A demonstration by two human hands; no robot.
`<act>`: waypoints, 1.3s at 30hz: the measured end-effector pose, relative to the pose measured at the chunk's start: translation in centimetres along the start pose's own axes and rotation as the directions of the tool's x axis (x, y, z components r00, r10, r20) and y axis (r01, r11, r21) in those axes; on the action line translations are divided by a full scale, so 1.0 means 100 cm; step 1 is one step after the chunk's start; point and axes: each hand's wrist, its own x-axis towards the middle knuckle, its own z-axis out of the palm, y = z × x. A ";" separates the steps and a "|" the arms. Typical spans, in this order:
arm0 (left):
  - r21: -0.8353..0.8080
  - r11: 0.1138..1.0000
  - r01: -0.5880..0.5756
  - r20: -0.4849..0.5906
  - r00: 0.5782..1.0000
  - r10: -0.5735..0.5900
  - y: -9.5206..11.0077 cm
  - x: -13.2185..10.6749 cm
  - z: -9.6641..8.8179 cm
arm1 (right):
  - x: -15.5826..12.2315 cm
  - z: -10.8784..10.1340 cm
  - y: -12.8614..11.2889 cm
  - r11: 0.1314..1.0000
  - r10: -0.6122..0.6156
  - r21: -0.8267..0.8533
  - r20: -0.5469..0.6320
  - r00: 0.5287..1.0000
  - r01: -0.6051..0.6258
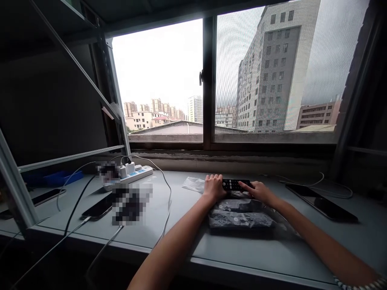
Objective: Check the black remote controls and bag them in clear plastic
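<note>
A black remote control lies across the grey tabletop below the window. My left hand grips its left end with curled fingers. My right hand rests at its right end, the index finger stretched onto the buttons. In front of the hands, two dark remotes sealed in clear plastic bags lie side by side. An empty clear plastic bag lies just left of my left hand.
A white power strip with chargers and cables sits at the left, near a dark phone. Another phone with a cable lies at the right. A metal shelf frame stands on the far left.
</note>
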 end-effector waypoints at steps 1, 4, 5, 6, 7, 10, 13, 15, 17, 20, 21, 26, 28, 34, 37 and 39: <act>0.001 1.000 0.000 0.001 1.000 0.000 0.000 0.000 0.000 | -0.001 -0.001 -0.001 1.000 0.002 0.004 0.006 1.000 -0.002; 0.008 1.000 -0.005 0.009 1.000 0.004 0.000 0.000 0.000 | -0.002 -0.002 -0.003 1.000 0.014 0.015 0.018 1.000 -0.015; 0.012 1.000 -0.005 0.012 1.000 0.005 0.000 0.000 0.000 | -0.002 -0.002 -0.003 1.000 0.018 0.016 0.019 1.000 -0.018; 0.016 1.000 -0.006 0.016 1.000 0.005 0.000 0.001 0.000 | -0.002 -0.002 -0.003 1.000 0.019 0.018 0.022 1.000 -0.020; 0.020 1.000 -0.006 0.021 1.000 0.005 0.001 0.001 0.000 | -0.001 -0.002 -0.003 1.000 0.019 0.018 0.023 1.000 -0.020; 0.025 1.000 -0.005 0.036 0.999 0.004 0.001 0.001 0.001 | -0.001 -0.002 -0.003 1.000 0.012 0.019 0.027 1.000 -0.012; 0.025 1.000 -0.005 0.040 0.999 0.004 0.001 0.002 0.001 | -0.001 -0.003 -0.003 1.000 0.001 0.013 0.022 1.000 -0.002; 0.021 1.000 -0.007 0.034 0.999 0.006 0.001 0.002 0.002 | -0.001 -0.003 -0.002 1.000 -0.003 0.010 0.022 1.000 0.003; 0.013 1.000 -0.008 0.028 1.000 0.008 0.001 0.001 0.002 | -0.001 -0.002 -0.001 1.000 -0.008 0.009 0.021 1.000 0.008; -0.002 1.000 -0.004 0.019 1.000 0.004 0.001 0.001 0.001 | 0.000 -0.001 0.002 1.000 -0.018 0.019 0.007 1.000 0.018; -0.005 1.000 -0.002 0.010 1.000 0.003 0.001 0.001 0.000 | 0.001 0.000 0.002 0.999 -0.019 0.029 0.002 1.000 0.019; -0.025 1.000 -0.011 -0.100 0.995 0.009 0.000 0.002 -0.001 | -0.002 -0.002 -0.003 0.979 -0.032 0.200 -0.055 0.998 0.043; -0.044 0.998 -0.034 -0.137 0.990 0.027 0.000 0.002 -0.001 | -0.004 -0.004 -0.008 0.948 -0.047 0.309 -0.117 0.992 0.081; -0.076 0.994 -0.083 -0.157 0.985 0.071 0.001 0.002 0.000 | -0.006 -0.009 -0.013 0.855 0.123 0.518 -0.264 0.957 0.033; -0.122 0.991 -0.051 -0.146 0.989 0.032 0.000 0.002 0.003 | -0.005 -0.011 -0.010 0.872 0.181 0.490 -0.319 0.930 -0.002; -0.143 0.989 -0.033 -0.129 0.992 0.015 -0.001 0.002 0.004 | -0.005 -0.012 -0.008 0.881 0.210 0.472 -0.354 0.912 -0.019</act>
